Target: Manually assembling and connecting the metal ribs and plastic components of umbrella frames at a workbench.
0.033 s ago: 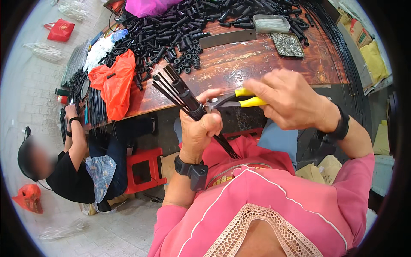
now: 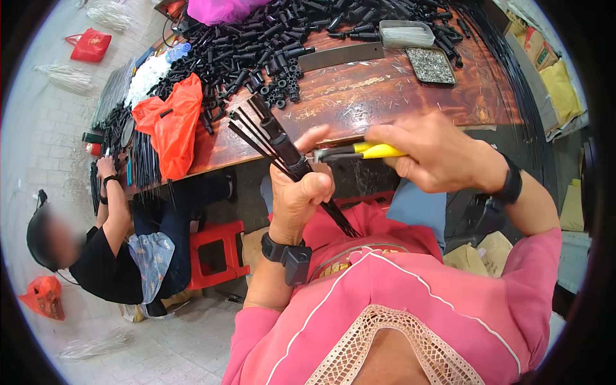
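My left hand (image 2: 296,192) is closed around a bundle of thin black rods (image 2: 253,138) with a black tubular fitting (image 2: 277,138) lying along it. The bundle slants from upper left down toward my lap. In my right hand (image 2: 430,151) is a pair of pliers (image 2: 362,152) with yellow handles, seen nearly edge-on. Their jaws meet the side of the bundle next to my left thumb, where a short bit of thin wire seems to show. My left index finger sticks out above the jaws. The right fingers are partly blurred.
A heap of black tubular parts (image 2: 256,51) covers the far wooden table (image 2: 359,90). A flat metal strip (image 2: 340,56), a clear box (image 2: 406,34) and a tray of small metal bits (image 2: 431,66) lie there. An orange bag (image 2: 170,128) hangs over the edge. A co-worker (image 2: 106,250) sits at left.
My right hand has turned the pliers; their handles, spread apart before, now overlap edge-on. The jaws stay at the bundle, and my left hand has barely moved.
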Demonstrator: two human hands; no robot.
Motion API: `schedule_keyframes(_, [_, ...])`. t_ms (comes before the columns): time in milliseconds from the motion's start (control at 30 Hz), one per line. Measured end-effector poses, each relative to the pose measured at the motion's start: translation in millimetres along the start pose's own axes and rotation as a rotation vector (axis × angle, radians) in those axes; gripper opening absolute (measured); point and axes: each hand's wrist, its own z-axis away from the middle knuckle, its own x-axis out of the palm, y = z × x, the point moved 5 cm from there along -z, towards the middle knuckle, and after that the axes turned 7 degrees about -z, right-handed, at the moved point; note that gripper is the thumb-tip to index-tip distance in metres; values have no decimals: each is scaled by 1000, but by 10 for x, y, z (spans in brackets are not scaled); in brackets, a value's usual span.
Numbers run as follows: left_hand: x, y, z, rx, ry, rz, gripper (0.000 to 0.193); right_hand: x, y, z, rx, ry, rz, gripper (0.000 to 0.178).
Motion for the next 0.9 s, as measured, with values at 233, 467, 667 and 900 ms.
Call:
schedule_keyframes(233, [14, -37, 20, -25, 15, 161, 51, 122, 19, -40, 530, -494, -819, 66])
schedule_keyframes(467, [76, 2, -13, 30, -13, 157, 69, -96, -61, 62, -86, 105, 148, 44])
schedule_keyframes(667, [54, -81, 2, -30, -18, 156, 64, 208, 81, 89, 539, -567, -967, 49])
schedule_keyframes(900, [150, -76, -23, -8, -66, -90, 66, 256, 109, 138, 411, -709, -638, 29])
